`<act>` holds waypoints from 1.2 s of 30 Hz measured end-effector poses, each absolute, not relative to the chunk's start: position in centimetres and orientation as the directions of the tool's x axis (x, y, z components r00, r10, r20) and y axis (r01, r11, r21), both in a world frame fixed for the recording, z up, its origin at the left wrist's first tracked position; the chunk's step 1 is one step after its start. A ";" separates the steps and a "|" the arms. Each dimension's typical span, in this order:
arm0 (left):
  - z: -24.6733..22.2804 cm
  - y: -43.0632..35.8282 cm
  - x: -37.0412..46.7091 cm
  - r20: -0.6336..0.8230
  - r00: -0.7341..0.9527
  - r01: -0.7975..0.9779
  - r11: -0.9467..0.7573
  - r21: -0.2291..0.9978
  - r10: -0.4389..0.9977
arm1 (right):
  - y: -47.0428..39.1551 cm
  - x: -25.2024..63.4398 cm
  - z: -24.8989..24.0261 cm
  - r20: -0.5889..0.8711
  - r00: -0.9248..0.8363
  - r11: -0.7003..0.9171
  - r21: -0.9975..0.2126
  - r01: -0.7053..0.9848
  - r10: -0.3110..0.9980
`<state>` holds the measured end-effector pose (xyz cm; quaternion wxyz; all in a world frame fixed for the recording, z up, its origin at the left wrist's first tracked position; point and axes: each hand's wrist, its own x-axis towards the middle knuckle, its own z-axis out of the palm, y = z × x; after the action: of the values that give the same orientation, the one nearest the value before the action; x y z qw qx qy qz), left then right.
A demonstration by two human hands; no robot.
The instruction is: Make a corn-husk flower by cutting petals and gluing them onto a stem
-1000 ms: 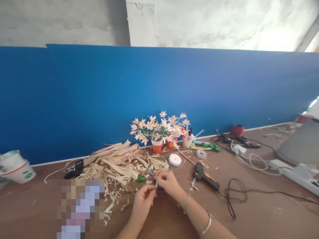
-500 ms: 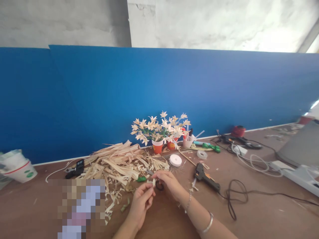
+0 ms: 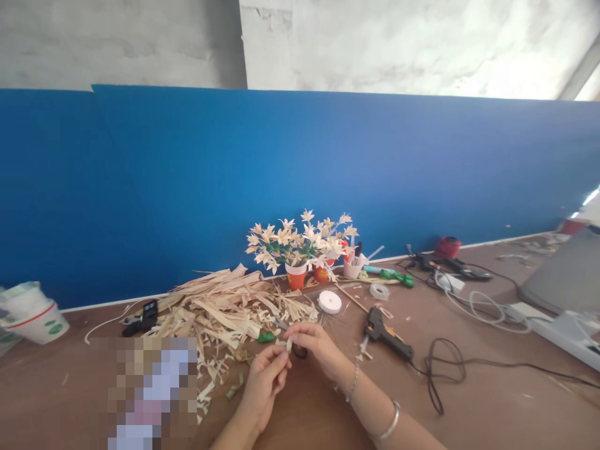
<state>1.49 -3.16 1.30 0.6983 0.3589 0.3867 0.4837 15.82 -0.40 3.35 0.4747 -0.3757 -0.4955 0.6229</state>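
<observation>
A small pale petal piece [image 3: 289, 344] is pinched in the fingertips of my left hand [image 3: 268, 382]. My right hand [image 3: 313, 345] touches the same piece from the right, its thumb and fingers closed on it. Scissors [image 3: 299, 352] with dark handles lie on the table, partly hidden by my right hand. Just behind my hands is a small green item [image 3: 265, 337]. Pale dried husk strips [image 3: 225, 300] are heaped behind and left of them. Beyond stand pale flowers [image 3: 285, 236] in a red and white cup [image 3: 295, 277].
Right of my hands lie a glue gun [image 3: 387, 334], a white roll [image 3: 330, 302] and a tape roll [image 3: 379, 292]. Black cable [image 3: 435, 381] loops farther right, near a power strip [image 3: 557, 331]. A white tub [image 3: 40, 322] and a black device [image 3: 143, 319] are at left.
My right hand has shifted slightly left, and its fingertips have closed in on the pale piece. My left hand has barely moved.
</observation>
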 end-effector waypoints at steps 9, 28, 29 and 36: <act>0.9 -3.0 1.4 -0.169 0.218 -0.436 0.251 0.864 0.961 | -0.5 15.5 3.1 0.001 -0.252 -0.070 -0.960 -0.271 0.968; 0.8 -2.9 1.5 -0.169 0.186 -0.394 0.231 0.890 0.968 | -0.4 15.2 3.2 -0.027 -0.242 -0.081 -0.973 -0.215 0.970; 0.8 -2.9 1.5 -0.170 0.185 -0.394 0.231 0.889 0.968 | -0.4 15.2 3.1 -0.023 -0.243 -0.077 -0.974 -0.212 0.970; 0.9 -3.0 1.4 -0.177 0.161 -0.379 0.226 0.898 0.971 | -0.5 15.4 3.2 -0.014 -0.267 -0.061 -0.984 -0.169 0.964</act>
<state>1.40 -2.98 0.86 0.6690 0.3643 0.4066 0.5044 15.40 -0.47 3.16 0.4613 -0.3919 -0.5068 0.6138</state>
